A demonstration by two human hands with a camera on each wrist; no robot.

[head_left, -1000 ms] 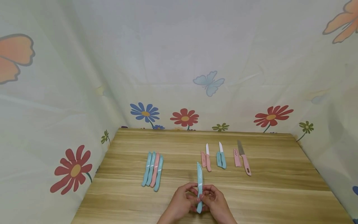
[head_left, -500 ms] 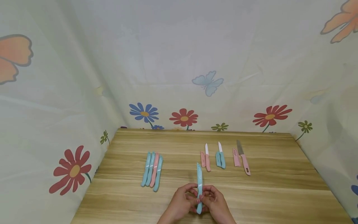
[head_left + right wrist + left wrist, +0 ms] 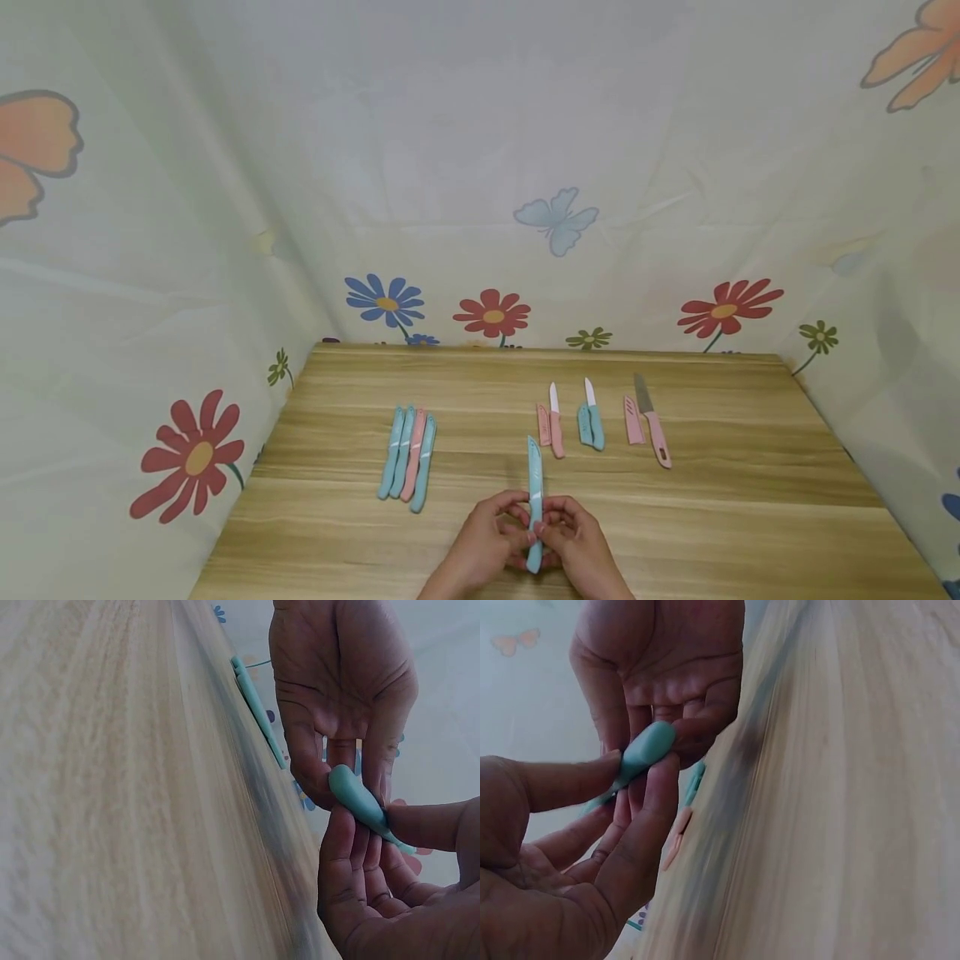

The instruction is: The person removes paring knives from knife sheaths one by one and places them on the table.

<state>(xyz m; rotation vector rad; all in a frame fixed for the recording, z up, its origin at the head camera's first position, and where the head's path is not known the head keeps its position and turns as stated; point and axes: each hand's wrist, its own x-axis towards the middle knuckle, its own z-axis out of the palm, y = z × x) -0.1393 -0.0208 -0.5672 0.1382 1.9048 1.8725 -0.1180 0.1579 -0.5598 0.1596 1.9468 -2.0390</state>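
Note:
A teal knife (image 3: 536,475) in its teal sheath is held up above the table's front part, sheath end pointing away from me. My left hand (image 3: 489,533) pinches its handle from the left, thumb on top and fingers beneath. From the right, my right hand (image 3: 577,537) pinches the same handle with thumb and fingers. In the left wrist view the rounded handle end (image 3: 651,744) shows between both hands' fingertips. The right wrist view shows the handle (image 3: 356,793) the same way, the sheath mostly hidden behind the fingers.
Several sheathed knives (image 3: 408,454), teal and one pink, lie side by side at left on the wooden table (image 3: 712,533). Behind the hands at right lie a pink knife (image 3: 556,429), a teal knife (image 3: 595,421) and a larger pink-handled knife (image 3: 656,429), each unsheathed beside its sheath.
Both hands keep their hold on the teal knife, almost still. The whole head view has shifted very slightly.

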